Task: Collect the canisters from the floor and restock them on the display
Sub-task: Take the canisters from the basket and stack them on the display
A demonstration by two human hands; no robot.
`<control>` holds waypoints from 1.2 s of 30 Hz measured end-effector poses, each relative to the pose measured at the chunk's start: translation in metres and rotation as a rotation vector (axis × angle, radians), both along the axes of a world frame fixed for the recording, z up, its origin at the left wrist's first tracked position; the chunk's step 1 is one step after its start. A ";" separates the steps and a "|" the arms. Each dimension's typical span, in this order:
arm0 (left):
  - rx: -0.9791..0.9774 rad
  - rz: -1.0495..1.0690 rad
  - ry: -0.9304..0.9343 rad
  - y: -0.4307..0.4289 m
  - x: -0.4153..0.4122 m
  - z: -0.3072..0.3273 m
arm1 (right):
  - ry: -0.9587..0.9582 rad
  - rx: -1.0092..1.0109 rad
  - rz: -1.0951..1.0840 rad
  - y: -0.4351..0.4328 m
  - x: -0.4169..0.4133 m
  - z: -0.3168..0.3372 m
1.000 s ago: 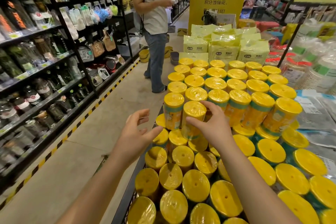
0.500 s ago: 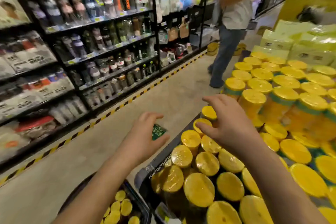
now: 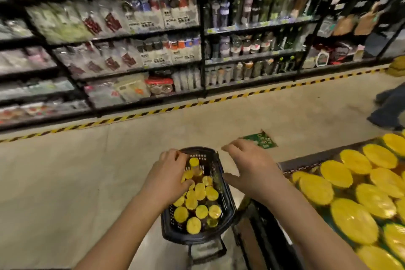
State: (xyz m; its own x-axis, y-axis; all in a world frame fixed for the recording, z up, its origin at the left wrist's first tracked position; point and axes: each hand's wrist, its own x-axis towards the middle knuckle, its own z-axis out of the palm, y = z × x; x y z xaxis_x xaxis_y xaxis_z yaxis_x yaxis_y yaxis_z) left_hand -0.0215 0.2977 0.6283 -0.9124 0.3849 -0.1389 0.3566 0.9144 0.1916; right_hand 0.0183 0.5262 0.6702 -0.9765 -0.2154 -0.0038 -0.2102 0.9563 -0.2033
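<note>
- A black basket (image 3: 186, 234) sits on the floor, packed with yellow-lidded canisters (image 3: 201, 210).
- The left hand (image 3: 168, 177) is down among them with fingers curled; I cannot tell if it grips one.
- The right hand (image 3: 252, 171) hovers over the basket's right rim, fingers spread.
- The display (image 3: 317, 156) stands just right of the basket.

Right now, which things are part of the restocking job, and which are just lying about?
Job: basket canisters, black basket, display canisters, left hand, right hand.
Lying about: wall shelves, green floor sticker, bystander's legs.
</note>
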 end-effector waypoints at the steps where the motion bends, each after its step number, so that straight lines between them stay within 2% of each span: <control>1: 0.001 0.022 -0.013 -0.014 -0.001 -0.006 | -0.016 0.008 0.016 -0.013 -0.005 -0.007; 9: 0.049 0.075 -0.106 -0.103 -0.042 -0.056 | -0.185 0.035 -0.016 -0.107 -0.069 -0.066; 17: 0.041 -0.020 -0.219 -0.137 -0.107 -0.145 | -0.184 -0.034 -0.097 -0.149 -0.141 -0.162; 23: -0.005 -0.035 -0.350 -0.129 -0.130 -0.265 | -0.319 -0.057 -0.047 -0.144 -0.174 -0.275; 27: -0.002 -0.064 -0.400 -0.122 -0.136 -0.362 | -0.337 -0.020 0.009 -0.134 -0.186 -0.373; 31: -0.051 -0.107 -0.403 -0.112 -0.145 -0.445 | -0.405 -0.005 0.007 -0.122 -0.185 -0.464; 36: -0.110 -0.223 -0.379 -0.102 -0.155 -0.520 | -0.442 -0.035 0.021 -0.118 -0.171 -0.545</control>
State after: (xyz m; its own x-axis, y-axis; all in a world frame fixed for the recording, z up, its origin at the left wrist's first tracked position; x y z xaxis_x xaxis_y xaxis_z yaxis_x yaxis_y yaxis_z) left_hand -0.1768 0.1955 0.1084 -0.6861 0.5305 -0.4978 0.4703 0.8455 0.2527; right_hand -0.1524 0.4084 0.1254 -0.8783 -0.2424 -0.4121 -0.1149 0.9437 -0.3103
